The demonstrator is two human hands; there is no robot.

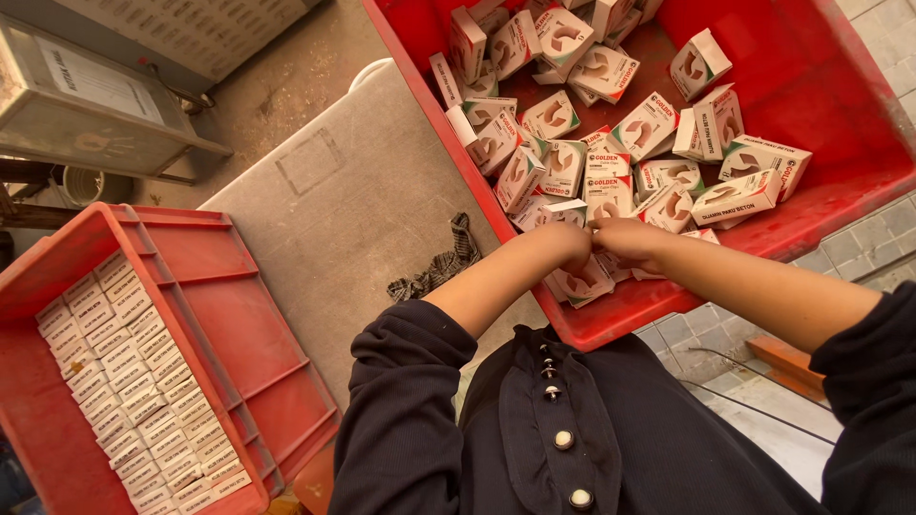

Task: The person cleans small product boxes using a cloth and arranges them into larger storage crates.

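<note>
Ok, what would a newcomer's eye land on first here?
The big red bin upper right, strewn with loose small white cartons. Next, the left hand and right hand meeting at its near edge over the cartons. Then the red crate lower left, with neat rows of packed boxes.

I list surfaces as I see them. Upper-right red crate (840, 124): moulded plastic, scuffed, dull sheen. Small boxes (611, 186) heaped in it: printed card, slightly glossy. Lower-left red crate (239, 315): the same plastic, ribbed walls, dusty. Packed boxes (134, 381) inside it: pale matt card. Sheet (353, 200) at centre: grey, matt, stained, material unclear. Rag (441, 267) on it: checked woven cloth, crumpled. Upper-left case (86, 105): dull grey metal. My sleeves (401, 420): dark matt cloth, with shiny buttons (564, 439).
</note>
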